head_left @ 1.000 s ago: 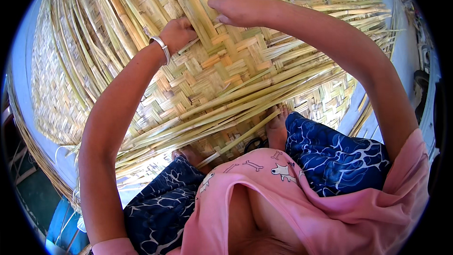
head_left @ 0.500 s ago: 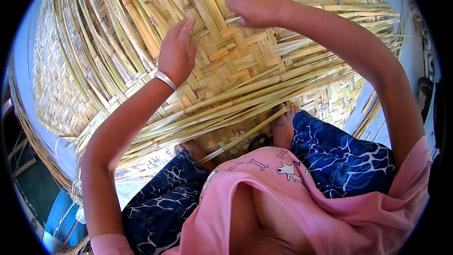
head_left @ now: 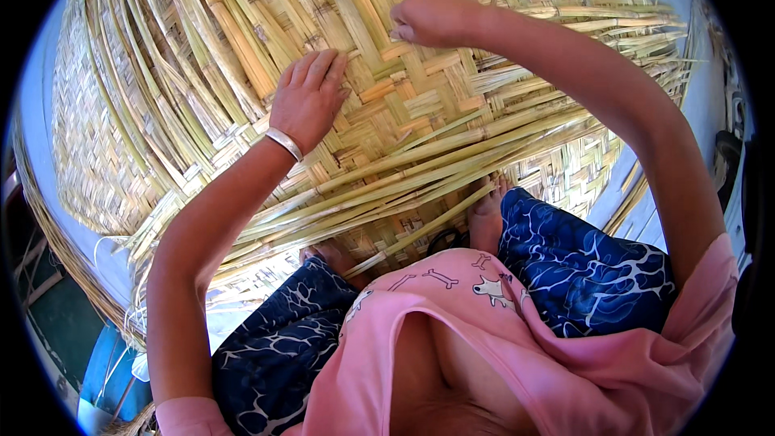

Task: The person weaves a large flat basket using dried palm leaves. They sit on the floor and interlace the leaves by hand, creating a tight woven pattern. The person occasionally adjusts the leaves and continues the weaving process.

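A large mat (head_left: pixel 420 85) of pale yellow-green split cane spreads before me, its middle woven in a slanting pattern. My left hand (head_left: pixel 309 101), with a silver bangle (head_left: pixel 285 144) at the wrist, rests palm down on the weave, fingers stretched out beside the ends of long unwoven strips (head_left: pixel 242 40). Farther right, my right hand (head_left: pixel 438 16) is closed, thumb and fingers pinched low over the weave at a cane strip; the fingers cover most of that strip.
Loose cane strips (head_left: pixel 387 186) cross the mat's near part, in front of my bare feet (head_left: pixel 486 222). More strips stick out at the right edge. Bundled cane (head_left: pixel 73 250) curves along the left side, near a blue container (head_left: pixel 113 371). A pale blue floor (head_left: pixel 39 129) borders the mat.
My left hand has come down and slightly right, from hovering edge-on to lying flat on the weave. The right hand has shifted a little right, its fingers more tightly curled.
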`<state>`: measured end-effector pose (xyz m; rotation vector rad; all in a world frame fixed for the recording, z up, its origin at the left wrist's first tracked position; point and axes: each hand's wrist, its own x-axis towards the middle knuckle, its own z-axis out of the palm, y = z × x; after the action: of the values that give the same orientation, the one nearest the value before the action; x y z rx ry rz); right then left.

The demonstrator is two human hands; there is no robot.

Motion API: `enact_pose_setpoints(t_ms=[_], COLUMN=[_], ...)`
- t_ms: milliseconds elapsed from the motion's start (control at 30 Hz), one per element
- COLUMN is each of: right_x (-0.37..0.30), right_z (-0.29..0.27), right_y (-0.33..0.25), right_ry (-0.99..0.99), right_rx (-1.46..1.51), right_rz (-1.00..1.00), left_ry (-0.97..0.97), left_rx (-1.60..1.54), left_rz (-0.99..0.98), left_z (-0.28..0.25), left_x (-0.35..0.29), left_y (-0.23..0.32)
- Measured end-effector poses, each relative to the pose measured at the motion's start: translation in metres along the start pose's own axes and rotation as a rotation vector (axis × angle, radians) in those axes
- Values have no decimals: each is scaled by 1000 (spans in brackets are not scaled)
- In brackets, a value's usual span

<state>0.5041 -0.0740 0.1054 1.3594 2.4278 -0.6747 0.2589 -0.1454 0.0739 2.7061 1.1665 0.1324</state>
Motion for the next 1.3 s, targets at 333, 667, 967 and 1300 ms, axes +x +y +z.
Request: enact_pose_setpoints(t_ms=[333, 667, 967, 1300], right_x=[1, -13, -44, -53], right_z=[1, -6, -6, -37], right_y=[2, 30, 53, 61], right_ry=[-3, -81, -50, -15], right_rx=[-62, 110, 714, 939], right_rz=[-44, -85, 60, 44], left_ry=[-34, -180, -88, -250], left_rx=[-14, 101, -359, -582], left_rz=[11, 187, 26, -293], left_z=[-7, -22, -24, -20], left_x=[5, 22, 108, 133], left_y=[1, -4, 29, 45])
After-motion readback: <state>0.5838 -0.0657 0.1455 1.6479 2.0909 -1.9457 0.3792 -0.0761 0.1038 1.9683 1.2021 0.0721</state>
